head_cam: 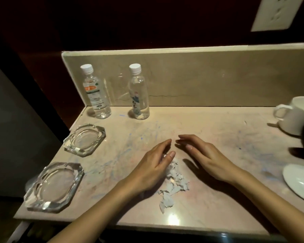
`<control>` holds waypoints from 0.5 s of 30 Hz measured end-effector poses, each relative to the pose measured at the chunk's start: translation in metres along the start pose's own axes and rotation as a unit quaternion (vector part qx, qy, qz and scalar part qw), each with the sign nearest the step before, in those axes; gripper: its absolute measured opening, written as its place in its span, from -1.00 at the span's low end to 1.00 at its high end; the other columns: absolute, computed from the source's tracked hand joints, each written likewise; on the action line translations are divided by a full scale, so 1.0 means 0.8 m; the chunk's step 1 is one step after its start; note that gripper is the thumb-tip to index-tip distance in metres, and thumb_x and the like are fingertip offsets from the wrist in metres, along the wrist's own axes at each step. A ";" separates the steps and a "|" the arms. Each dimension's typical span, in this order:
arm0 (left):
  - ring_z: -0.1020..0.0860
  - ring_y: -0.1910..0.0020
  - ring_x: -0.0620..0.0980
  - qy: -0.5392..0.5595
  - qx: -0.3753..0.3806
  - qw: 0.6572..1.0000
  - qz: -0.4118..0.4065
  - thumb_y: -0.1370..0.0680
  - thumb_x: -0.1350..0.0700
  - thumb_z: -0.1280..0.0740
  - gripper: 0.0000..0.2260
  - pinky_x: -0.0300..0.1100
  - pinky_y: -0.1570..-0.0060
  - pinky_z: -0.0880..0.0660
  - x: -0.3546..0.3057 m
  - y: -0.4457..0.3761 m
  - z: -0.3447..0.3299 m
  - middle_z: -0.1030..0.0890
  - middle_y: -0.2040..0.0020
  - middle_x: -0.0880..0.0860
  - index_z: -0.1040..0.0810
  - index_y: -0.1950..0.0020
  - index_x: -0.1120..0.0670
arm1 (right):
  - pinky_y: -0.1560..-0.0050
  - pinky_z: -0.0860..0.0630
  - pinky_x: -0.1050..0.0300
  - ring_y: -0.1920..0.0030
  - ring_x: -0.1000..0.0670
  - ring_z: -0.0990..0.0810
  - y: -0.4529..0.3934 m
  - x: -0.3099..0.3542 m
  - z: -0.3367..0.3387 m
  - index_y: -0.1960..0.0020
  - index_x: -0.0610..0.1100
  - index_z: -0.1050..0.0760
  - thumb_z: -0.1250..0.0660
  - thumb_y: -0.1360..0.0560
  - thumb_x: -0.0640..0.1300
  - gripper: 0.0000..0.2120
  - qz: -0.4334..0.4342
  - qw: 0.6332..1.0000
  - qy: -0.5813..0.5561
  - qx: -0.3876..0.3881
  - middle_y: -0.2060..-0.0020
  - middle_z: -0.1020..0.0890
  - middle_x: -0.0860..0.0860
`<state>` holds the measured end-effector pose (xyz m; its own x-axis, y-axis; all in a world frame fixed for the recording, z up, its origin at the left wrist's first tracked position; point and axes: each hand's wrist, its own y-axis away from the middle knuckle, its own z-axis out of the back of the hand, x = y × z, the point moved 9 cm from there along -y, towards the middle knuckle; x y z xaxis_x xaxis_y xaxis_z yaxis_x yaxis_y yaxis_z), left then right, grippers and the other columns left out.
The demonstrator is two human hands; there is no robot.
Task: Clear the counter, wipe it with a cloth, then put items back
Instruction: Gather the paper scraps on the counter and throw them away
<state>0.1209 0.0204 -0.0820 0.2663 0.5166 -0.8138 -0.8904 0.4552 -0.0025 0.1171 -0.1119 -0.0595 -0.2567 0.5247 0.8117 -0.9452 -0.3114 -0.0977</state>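
Both hands are held flat over the counter (209, 204), left hand (153, 165) and right hand (205, 158) with fingers relaxed, gripping nothing. Torn paper scraps (174, 183) are seen between them. Two ashtrays (54, 186) and two bottles (139, 92) are lined up left.

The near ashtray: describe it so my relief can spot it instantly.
Start at the counter's left edge, where two clear glass ashtrays sit. Take the near ashtray at the front corner, left of the left hand. Unlike the far ashtray, it is not near the bottles.
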 end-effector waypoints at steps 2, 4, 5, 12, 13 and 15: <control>-0.31 -0.41 -0.23 0.035 0.025 0.999 -0.013 -0.59 -0.17 -0.08 -0.50 -0.22 -0.41 -0.25 -0.015 -0.005 -0.014 -0.33 -0.47 -0.10 -0.21 -0.51 -0.06 | -0.29 -0.41 0.25 -0.25 0.26 -0.50 0.009 -0.016 0.018 -0.38 -0.03 -0.36 -0.09 -0.57 0.08 -0.57 -0.031 0.999 -0.018 -0.037 -0.24 -0.57 0.10; -0.33 -0.39 -0.24 0.080 0.044 0.996 -0.019 -0.62 -0.12 -0.09 -0.56 -0.24 -0.41 -0.25 -0.023 -0.008 -0.022 -0.38 -0.44 -0.10 -0.26 -0.49 -0.06 | -0.32 -0.40 0.16 -0.26 0.22 -0.49 0.016 -0.024 0.024 -0.38 -0.01 -0.35 -0.07 -0.54 0.14 -0.54 -0.051 0.997 -0.008 -0.055 -0.25 -0.56 0.09; -0.35 -0.39 -0.25 0.099 0.048 0.994 -0.019 -0.62 -0.13 -0.10 -0.57 -0.23 -0.41 -0.26 -0.024 -0.008 -0.022 -0.41 -0.42 -0.11 -0.29 -0.47 -0.07 | -0.33 -0.39 0.14 -0.28 0.20 -0.48 0.018 -0.026 0.021 -0.38 0.00 -0.34 -0.06 -0.54 0.16 -0.53 -0.057 0.997 0.003 -0.054 -0.27 -0.55 0.08; -0.42 -0.34 -0.23 0.116 0.030 0.993 -0.010 -0.52 -0.27 -0.16 -0.51 0.00 -0.41 -0.31 0.010 0.003 0.036 -0.47 -0.36 -0.16 -0.39 -0.40 -0.10 | -0.34 -0.33 0.26 -0.32 0.23 -0.42 0.021 -0.007 -0.023 -0.43 0.01 -0.28 -0.02 -0.55 0.17 -0.50 -0.065 0.997 0.016 -0.035 -0.35 -0.46 0.12; -0.42 -0.34 -0.22 0.110 0.029 0.993 -0.007 -0.52 -0.25 -0.18 -0.52 0.02 -0.40 -0.33 0.018 0.008 0.046 -0.47 -0.35 -0.16 -0.41 -0.39 -0.10 | -0.34 -0.34 0.25 -0.31 0.23 -0.42 0.020 0.000 -0.035 -0.44 0.03 -0.27 -0.02 -0.56 0.18 -0.50 -0.059 0.998 0.016 -0.024 -0.35 -0.46 0.13; -0.46 -0.30 -0.21 0.079 0.019 0.997 -0.012 -0.53 -0.17 -0.22 -0.57 0.03 -0.36 -0.38 0.029 0.016 0.065 -0.52 -0.31 -0.13 -0.45 -0.36 -0.05 | -0.34 -0.36 0.19 -0.30 0.22 -0.43 0.018 0.012 -0.056 -0.44 0.05 -0.26 -0.02 -0.58 0.17 -0.53 -0.047 0.999 0.014 -0.007 -0.35 -0.46 0.13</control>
<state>0.1349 0.0762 -0.0706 0.2239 0.3861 -0.8949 -0.8688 0.4951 -0.0038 0.0919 -0.0760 -0.0791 -0.1722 0.5738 0.8007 -0.9682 -0.2481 -0.0304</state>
